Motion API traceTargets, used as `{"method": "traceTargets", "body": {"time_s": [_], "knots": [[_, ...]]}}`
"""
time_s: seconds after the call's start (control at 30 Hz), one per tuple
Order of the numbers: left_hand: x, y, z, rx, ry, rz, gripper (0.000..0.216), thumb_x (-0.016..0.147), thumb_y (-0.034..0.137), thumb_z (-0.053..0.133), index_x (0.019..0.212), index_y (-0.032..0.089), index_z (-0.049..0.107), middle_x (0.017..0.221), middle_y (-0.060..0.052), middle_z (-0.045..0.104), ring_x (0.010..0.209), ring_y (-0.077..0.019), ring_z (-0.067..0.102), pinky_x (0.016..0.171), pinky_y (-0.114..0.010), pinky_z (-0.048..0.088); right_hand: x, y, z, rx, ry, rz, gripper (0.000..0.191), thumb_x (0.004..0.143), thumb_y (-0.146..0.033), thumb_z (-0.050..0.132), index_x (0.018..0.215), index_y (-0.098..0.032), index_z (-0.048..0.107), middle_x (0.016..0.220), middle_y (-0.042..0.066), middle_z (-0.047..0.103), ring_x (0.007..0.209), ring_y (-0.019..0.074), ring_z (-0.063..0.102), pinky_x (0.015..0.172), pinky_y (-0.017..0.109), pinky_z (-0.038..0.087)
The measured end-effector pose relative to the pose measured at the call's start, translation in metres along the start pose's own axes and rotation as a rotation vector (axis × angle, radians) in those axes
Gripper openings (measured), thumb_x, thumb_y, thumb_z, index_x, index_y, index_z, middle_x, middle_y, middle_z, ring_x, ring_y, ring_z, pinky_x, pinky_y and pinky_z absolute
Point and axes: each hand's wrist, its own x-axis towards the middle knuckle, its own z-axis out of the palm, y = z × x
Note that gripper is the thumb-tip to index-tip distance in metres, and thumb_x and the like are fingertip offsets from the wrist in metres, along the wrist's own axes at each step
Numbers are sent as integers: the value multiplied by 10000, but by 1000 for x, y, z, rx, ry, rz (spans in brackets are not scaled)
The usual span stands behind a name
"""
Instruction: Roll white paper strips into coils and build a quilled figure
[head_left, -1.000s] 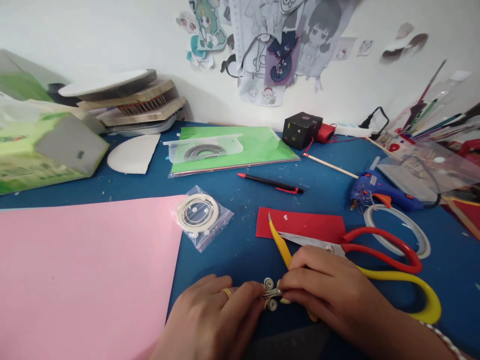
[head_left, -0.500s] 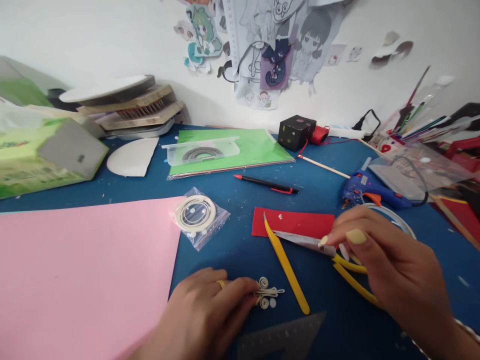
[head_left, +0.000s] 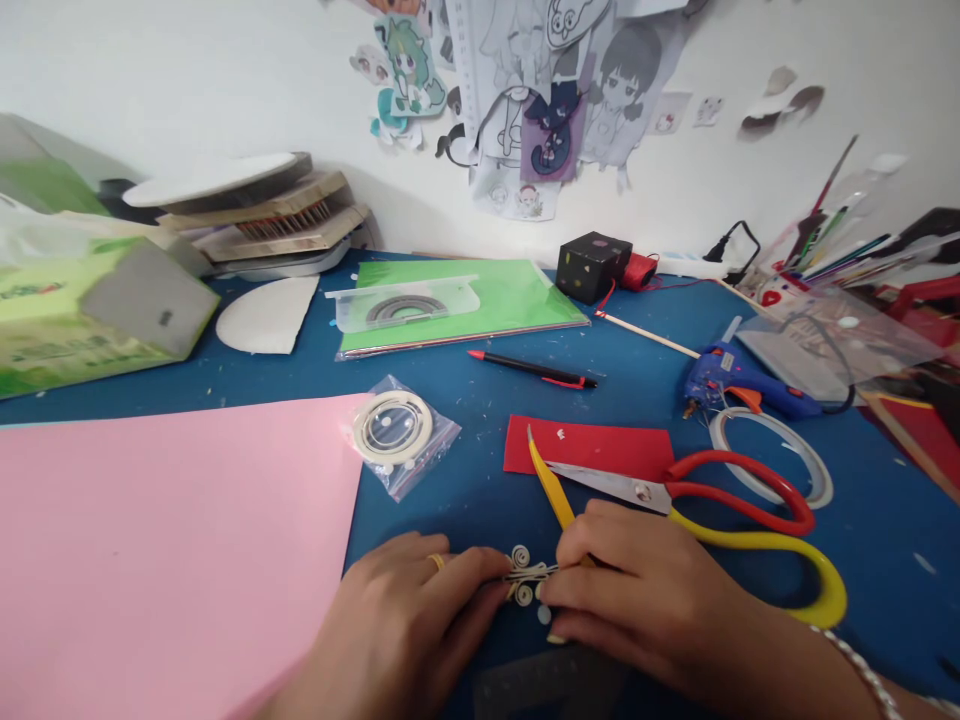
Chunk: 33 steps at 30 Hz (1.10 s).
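Observation:
A small cream quilled paper piece [head_left: 523,575] made of coiled strips lies on the blue table near the front edge. My left hand [head_left: 409,630], a ring on one finger, pinches its left end. My right hand [head_left: 637,595] pinches its right end, fingers closed together. Yellow tweezers [head_left: 546,482] lie partly under my right hand, tip pointing away. Scissors [head_left: 720,520] with one red and one yellow handle rest just beyond my right hand, blades over a red card [head_left: 589,445].
A large pink sheet [head_left: 165,545] covers the left. Also present: bagged tape roll [head_left: 394,430], green sheets with a plastic case [head_left: 457,300], a black-red pen [head_left: 534,369], blue glue gun [head_left: 739,375], tape ring [head_left: 772,468], black cube [head_left: 594,266], tissue box [head_left: 82,310], grey ruler [head_left: 547,685].
My right hand, which had lifted to the scissors half a second ago, has come back down to the quilled piece. The left hand has stayed on it.

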Motion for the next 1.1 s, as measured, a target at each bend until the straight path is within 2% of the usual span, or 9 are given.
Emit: {"method": "traceTargets", "body": {"time_s": [0.2, 0.3, 0.37, 0.5, 0.57, 0.63, 0.77, 0.97, 1.1], "knots": [[1, -1, 1, -16, -2, 5, 122, 817, 185, 475, 810, 228, 589, 532, 27, 609, 446, -158, 569, 402, -246, 418, 5, -5, 0, -40, 58, -50, 158, 845, -163, 475, 751, -166, 602, 704, -5, 557, 635, 96, 465, 540, 218, 329], [0, -1, 2, -14, -3, -1, 119, 822, 193, 471, 819, 234, 583, 554, 28, 622, 464, -169, 583, 435, -270, 442, 5, -4, 0, 13, 46, -39, 117, 828, -155, 497, 764, -164, 594, 737, -1, 565, 664, 95, 477, 568, 208, 354], [1, -1, 2, -20, 3, 3, 116, 821, 194, 473, 814, 231, 583, 546, 28, 616, 457, -167, 580, 425, -265, 437, 4, -2, 0, 87, 41, 8, 74, 814, -153, 516, 802, -172, 587, 785, 0, 564, 712, 91, 495, 612, 198, 379], [2, 0, -1, -35, -5, 1, 107, 814, 191, 489, 822, 226, 590, 522, 30, 594, 436, -158, 566, 391, -246, 415, 3, 1, -6, 302, 149, 162, 89, 768, -133, 568, 833, -192, 580, 825, 0, 591, 757, 86, 546, 674, 186, 428], [2, 1, -2, -40, -18, 3, 105, 813, 191, 492, 826, 226, 591, 526, 29, 599, 439, -161, 566, 393, -250, 419, 2, 2, -10, 417, 176, 283, 78, 756, -149, 575, 813, -201, 589, 807, 2, 624, 744, 102, 577, 645, 195, 452], [1, 1, -2, -39, -21, 4, 110, 814, 192, 488, 820, 226, 592, 525, 28, 602, 436, -165, 565, 392, -255, 419, 2, 2, -13, 544, 144, 432, 43, 762, -205, 575, 796, -206, 601, 779, 10, 643, 707, 117, 595, 582, 200, 461], [-1, 1, 0, -29, -11, -5, 113, 818, 197, 481, 816, 225, 591, 521, 26, 599, 431, -167, 559, 391, -258, 413, 3, 4, -15, 848, 71, 646, 95, 754, -290, 609, 780, -199, 598, 711, -8, 627, 578, 77, 574, 500, 161, 445], [2, 2, -2, -39, 27, 22, 97, 807, 183, 502, 794, 214, 592, 516, 33, 605, 440, -145, 559, 405, -234, 416, 5, 6, -17, 1112, 83, 693, 85, 730, -232, 649, 749, -185, 580, 703, -30, 618, 569, 35, 551, 497, 108, 424], [6, 8, -11, -55, 203, 42, 129, 830, 205, 478, 743, 204, 573, 484, 48, 580, 388, -98, 511, 392, -200, 394, 4, 6, -18, 1144, 144, 687, 102, 726, -245, 653, 736, -184, 572, 679, -36, 598, 549, 31, 530, 476, 108, 407]]}}
